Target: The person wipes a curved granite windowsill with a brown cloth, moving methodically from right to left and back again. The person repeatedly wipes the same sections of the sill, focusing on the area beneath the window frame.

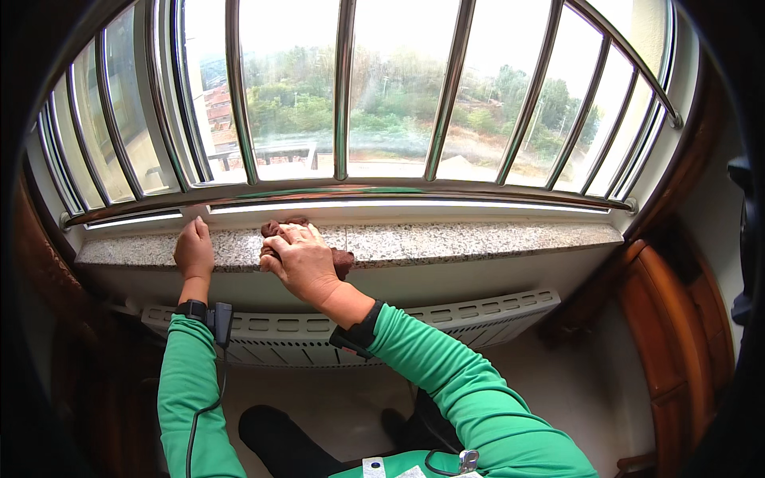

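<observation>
A speckled granite windowsill (430,242) runs across in front of me. On its left-middle part my right hand (302,260) presses a crumpled dark brown cloth (342,262), gripping it with spread, bent fingers. Cloth folds show above the fingers, and one end hangs over the sill's front edge. My left hand (194,248) is curled into a fist over the sill further left, its top close to the white window frame (239,218). Nothing is visible in that fist, though its inner side is hidden.
Metal guard bars (340,107) stand across the window above the sill, joined by a bottom rail (382,186). A white radiator (502,313) is mounted under the sill. Wooden furniture (669,334) stands at the right. A cable (203,412) hangs from my left wrist device (222,322).
</observation>
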`<state>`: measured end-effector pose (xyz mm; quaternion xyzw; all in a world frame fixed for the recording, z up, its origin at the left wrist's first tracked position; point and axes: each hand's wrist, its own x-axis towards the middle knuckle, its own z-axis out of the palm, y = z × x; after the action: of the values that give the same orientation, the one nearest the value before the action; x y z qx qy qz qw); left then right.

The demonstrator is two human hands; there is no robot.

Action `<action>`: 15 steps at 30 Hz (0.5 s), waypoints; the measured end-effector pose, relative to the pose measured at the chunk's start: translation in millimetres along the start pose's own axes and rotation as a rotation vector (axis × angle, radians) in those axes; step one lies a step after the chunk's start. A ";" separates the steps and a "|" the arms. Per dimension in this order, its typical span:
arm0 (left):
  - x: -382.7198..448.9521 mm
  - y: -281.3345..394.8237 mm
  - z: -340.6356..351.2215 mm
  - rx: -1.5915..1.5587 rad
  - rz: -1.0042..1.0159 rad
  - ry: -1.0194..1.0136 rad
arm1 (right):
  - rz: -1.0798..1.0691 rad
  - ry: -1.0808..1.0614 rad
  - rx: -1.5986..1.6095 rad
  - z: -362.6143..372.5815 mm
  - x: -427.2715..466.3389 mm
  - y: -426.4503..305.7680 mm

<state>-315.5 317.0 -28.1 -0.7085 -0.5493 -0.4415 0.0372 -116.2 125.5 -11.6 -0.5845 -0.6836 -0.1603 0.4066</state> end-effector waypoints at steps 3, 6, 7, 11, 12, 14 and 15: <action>0.8 -1.7 1.2 -0.013 -0.004 0.012 | -0.007 -0.078 0.036 -6.9 3.1 5.5; 1.2 -4.2 2.9 -0.005 -0.004 0.017 | 0.000 -0.123 0.006 -51.4 -14.5 38.1; 1.3 -5.1 3.6 -0.014 0.014 0.027 | 0.028 -0.129 -0.044 -72.5 -25.0 54.1; 2.4 -9.1 5.9 -0.009 0.027 0.028 | 0.236 -0.054 -0.117 -179.4 -79.7 132.5; 2.5 -9.6 6.4 -0.007 0.034 0.036 | 0.302 -0.028 -0.168 -206.4 -94.4 154.8; 2.3 -9.9 7.0 0.002 0.042 0.040 | 0.369 0.072 -0.314 -262.3 -127.6 202.8; 2.4 -9.7 6.9 0.008 0.043 0.038 | 0.462 0.095 -0.416 -288.3 -145.1 227.1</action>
<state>-319.3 326.4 -34.9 -0.7116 -0.5348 -0.4518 0.0598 199.2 -111.5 0.5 -0.7868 -0.4657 -0.2271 0.3355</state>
